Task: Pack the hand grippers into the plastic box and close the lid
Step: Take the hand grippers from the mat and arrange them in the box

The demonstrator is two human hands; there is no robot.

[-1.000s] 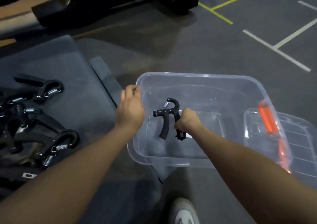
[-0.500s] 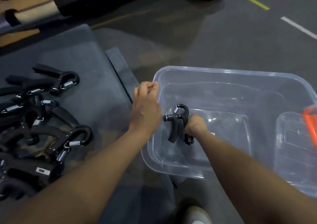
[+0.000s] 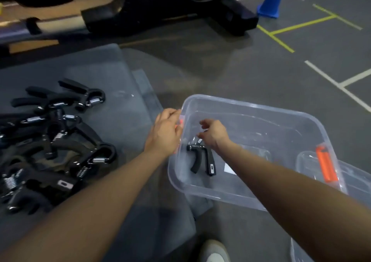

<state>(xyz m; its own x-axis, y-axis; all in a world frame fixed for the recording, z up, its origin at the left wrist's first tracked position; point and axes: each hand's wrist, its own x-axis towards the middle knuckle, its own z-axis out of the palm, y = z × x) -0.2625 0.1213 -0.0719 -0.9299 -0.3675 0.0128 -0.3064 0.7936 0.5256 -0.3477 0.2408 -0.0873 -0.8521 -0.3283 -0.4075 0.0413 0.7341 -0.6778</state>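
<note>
Gym floor: clear plastic box (image 3: pixel 261 109) holds one hand gripper (image 3: pixel 202 159); right hand (image 3: pixel 214 135) loose-fingered above, left hand (image 3: pixel 165 133) grips its rim.

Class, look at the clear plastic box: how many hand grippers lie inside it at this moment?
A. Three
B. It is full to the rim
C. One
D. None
C: a single black hand gripper lies on the floor of the plastic box, below the right hand, while the rest remain in the pile of hand grippers on the mat outside.
</note>
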